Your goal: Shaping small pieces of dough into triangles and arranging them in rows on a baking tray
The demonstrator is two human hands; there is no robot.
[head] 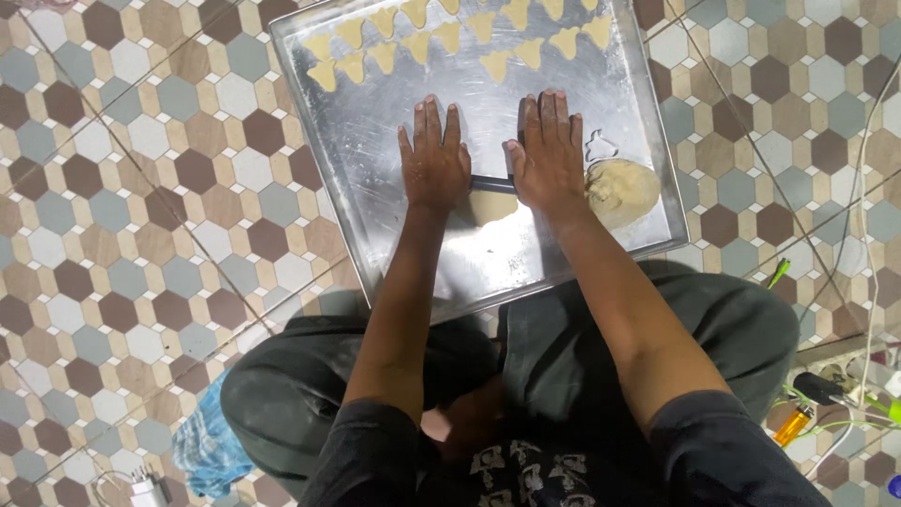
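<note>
On a metal tray (375, 188), left hand (435, 161) and right hand (548, 155) press a dark rolling pin (492, 184), fingers flat and extended.

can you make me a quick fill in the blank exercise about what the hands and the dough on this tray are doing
1. Both hands, the left hand and the right hand, press flat on a dark ____ that lies across the metal tray.
2. The cut dough pieces lie in rows at the ____ end of the tray.
3. The round lump of dough sits beside the ____ hand.
4. The tray rests on a floor of ____-shaped tiles.

Missing words: rolling pin; far; right; hexagon
</note>
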